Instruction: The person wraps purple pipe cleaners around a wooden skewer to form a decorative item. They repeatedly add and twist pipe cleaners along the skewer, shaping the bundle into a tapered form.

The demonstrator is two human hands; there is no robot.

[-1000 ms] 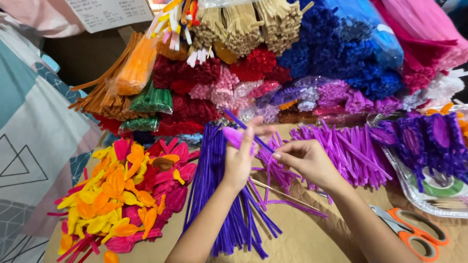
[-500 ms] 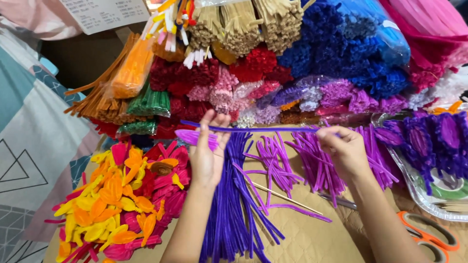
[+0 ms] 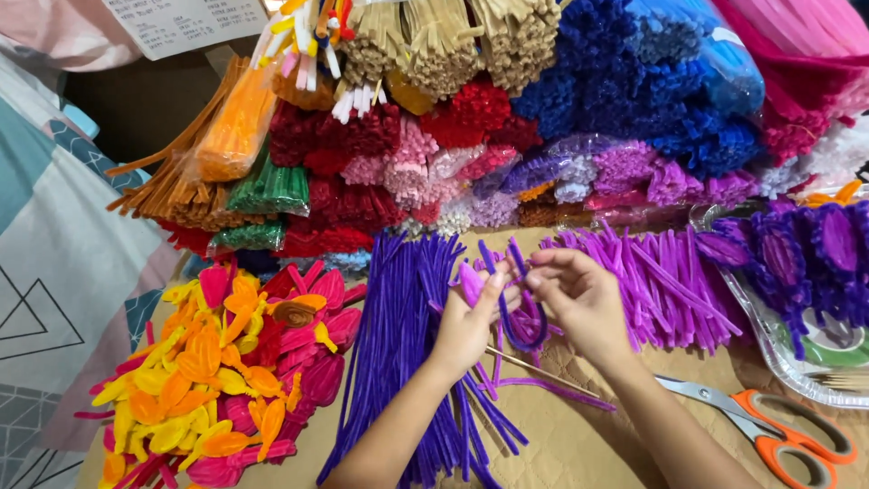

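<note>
Left hand (image 3: 466, 321): palm up near the middle of the table, fingers pinched on the left end of a dark purple pipe cleaner (image 3: 514, 312), with a small pink petal piece (image 3: 471, 281) pressed against the thumb
Right hand (image 3: 584, 303): just right of the left one, fingertips closed on the same pipe cleaner at its other end
Pipe cleaner: bent into a narrow loop that hangs down between the two hands, both ends up at the fingertips, the curve toward the near side
Thin wooden stick (image 3: 534, 369): lying on the table under the hands, slanting to the right
Pile of dark purple pipe cleaners (image 3: 407, 362): under and left of the left forearm, running near to far
Lighter violet stems (image 3: 661, 281): fanned out right of the right hand
Orange-handled scissors (image 3: 769, 426): near right, beside the right forearm
Pink, orange and yellow petals (image 3: 235, 362): heaped at the left
Clear tray of purple petals (image 3: 806, 263): far right
Bundled pipe cleaners in many colours (image 3: 471, 118): stacked along the far side
</note>
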